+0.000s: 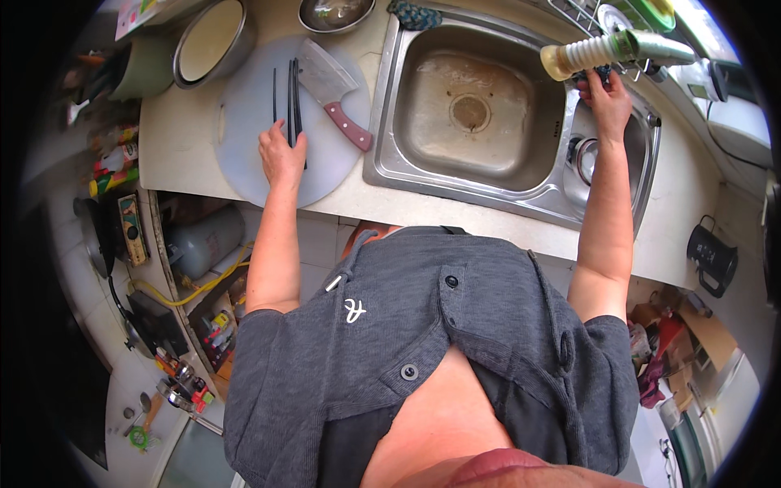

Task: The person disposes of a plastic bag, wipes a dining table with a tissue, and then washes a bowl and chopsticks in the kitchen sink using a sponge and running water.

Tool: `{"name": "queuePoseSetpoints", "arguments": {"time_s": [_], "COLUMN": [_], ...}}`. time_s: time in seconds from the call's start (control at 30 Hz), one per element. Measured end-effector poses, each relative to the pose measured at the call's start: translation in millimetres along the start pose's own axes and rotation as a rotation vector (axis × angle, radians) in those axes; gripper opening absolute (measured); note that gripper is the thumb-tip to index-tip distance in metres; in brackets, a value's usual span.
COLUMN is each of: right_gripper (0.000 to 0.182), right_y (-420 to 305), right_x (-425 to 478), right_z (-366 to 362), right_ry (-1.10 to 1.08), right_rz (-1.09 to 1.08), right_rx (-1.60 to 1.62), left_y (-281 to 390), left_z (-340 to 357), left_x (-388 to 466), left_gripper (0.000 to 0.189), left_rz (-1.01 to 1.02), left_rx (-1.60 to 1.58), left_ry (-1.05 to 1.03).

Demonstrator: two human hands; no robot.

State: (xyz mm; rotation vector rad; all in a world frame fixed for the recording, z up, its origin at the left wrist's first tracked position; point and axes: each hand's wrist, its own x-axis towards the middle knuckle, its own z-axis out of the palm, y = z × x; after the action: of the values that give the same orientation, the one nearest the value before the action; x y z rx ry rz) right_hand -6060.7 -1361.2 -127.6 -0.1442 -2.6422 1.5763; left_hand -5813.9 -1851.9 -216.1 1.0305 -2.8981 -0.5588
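Note:
Over a round white cutting board at the left, my left hand is at several black chopsticks; how firmly it holds them does not show. Just right of them on the board lies a cleaver with a reddish-brown handle. My right hand reaches over the small side basin of the stainless steel sink. Its fingertips touch a dark blue thing, partly hidden beside the ribbed white hose of the faucet. Below that hand, a metal lid or bowl sits in the small basin.
A metal pot with pale contents and a steel bowl stand behind the board. A blue-green knitted cloth lies on the sink's back corner. A wire dish rack is at the back right, and a black jug at the far right.

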Motion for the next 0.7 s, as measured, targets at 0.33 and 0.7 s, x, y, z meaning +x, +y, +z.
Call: {"name": "queuePoseSetpoints", "arguments": {"time_s": [0.33, 0.7], "right_gripper": [0.035, 0.039], "right_y": [-2.3, -40.0], "right_x": [-106.6, -123.2], "right_z": [41.0, 59.9], "right_ry": [-0.433, -0.536], "right_rz": [0.681, 0.763], "right_rx": [1.455, 1.549], "left_y": [19.0, -34.3], "left_z": [-14.4, 25.0], "left_x": [-2.4, 7.1], "left_gripper": [0.058, 0.047], "left_rz": [0.068, 0.018], "left_rx": [0.225, -0.012], "left_ry": [-0.091, 0.123]}}
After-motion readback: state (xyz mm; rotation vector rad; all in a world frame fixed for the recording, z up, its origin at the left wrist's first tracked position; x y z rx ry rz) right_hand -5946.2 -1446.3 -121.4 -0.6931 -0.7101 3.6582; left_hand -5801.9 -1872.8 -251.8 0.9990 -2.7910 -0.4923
